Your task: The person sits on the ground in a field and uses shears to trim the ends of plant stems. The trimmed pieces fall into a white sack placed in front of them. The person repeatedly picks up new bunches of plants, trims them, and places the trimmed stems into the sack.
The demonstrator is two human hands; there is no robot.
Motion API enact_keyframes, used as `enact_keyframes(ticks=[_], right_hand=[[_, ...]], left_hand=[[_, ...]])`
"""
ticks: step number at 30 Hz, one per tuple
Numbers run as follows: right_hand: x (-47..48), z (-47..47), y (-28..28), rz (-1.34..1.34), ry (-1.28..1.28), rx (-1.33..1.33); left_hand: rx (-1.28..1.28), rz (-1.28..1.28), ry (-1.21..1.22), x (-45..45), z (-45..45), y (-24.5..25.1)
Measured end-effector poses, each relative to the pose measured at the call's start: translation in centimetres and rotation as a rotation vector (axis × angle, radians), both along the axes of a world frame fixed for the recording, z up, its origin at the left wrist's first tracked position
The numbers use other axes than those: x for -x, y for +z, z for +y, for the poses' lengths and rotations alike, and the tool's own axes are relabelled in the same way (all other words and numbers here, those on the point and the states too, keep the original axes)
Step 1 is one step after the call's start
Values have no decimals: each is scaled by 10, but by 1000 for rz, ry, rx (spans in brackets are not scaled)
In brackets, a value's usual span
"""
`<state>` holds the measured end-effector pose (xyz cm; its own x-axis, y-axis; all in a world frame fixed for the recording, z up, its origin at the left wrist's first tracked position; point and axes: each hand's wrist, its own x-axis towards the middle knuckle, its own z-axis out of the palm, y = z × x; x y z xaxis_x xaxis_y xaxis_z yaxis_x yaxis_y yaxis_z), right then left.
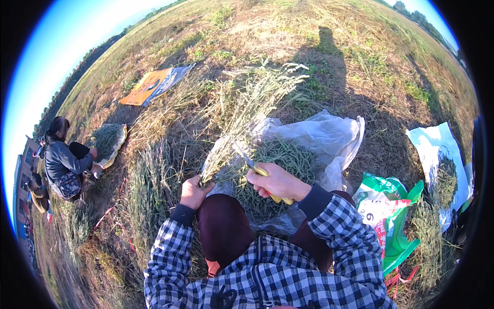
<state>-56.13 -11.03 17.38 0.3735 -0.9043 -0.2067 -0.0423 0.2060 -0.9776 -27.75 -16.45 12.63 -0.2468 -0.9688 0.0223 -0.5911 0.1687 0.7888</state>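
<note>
A bundle of dried pale-green flower stalks (247,112) fans out away from me, its lower end gripped in my left hand (195,192) beside my left knee. My right hand (276,181) is closed around the yellow handles of pruning shears (261,171), whose metal blades point up and left against the stalks. Whether the blades are apart cannot be made out. Beneath both lies a clear plastic sheet (328,133), with a heap of short cut green stems (289,156) on it, between and in front of my knees.
Uncut stalks (154,177) lie at my left. A green and white printed sack (397,216) rests at my right, near a white sheet (436,146) bearing plant cuttings. An orange and blue sack (154,85) lies ahead on the grass. Another person (65,162) squats at far left beside a loaded sheet.
</note>
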Motion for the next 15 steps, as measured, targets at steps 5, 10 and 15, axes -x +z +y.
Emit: enact_keyframes(ticks=[5, 10, 15], right_hand=[[-3, -1, 2, 30, -11, -44], [-3, 0, 3, 53, -13, 18], [3, 5, 0, 89, -2, -45]], left_hand=[[103, -35, -41, 2, 0, 0], [280, -134, -67, 3, 2, 4], [95, 40, -30, 0, 3, 4]])
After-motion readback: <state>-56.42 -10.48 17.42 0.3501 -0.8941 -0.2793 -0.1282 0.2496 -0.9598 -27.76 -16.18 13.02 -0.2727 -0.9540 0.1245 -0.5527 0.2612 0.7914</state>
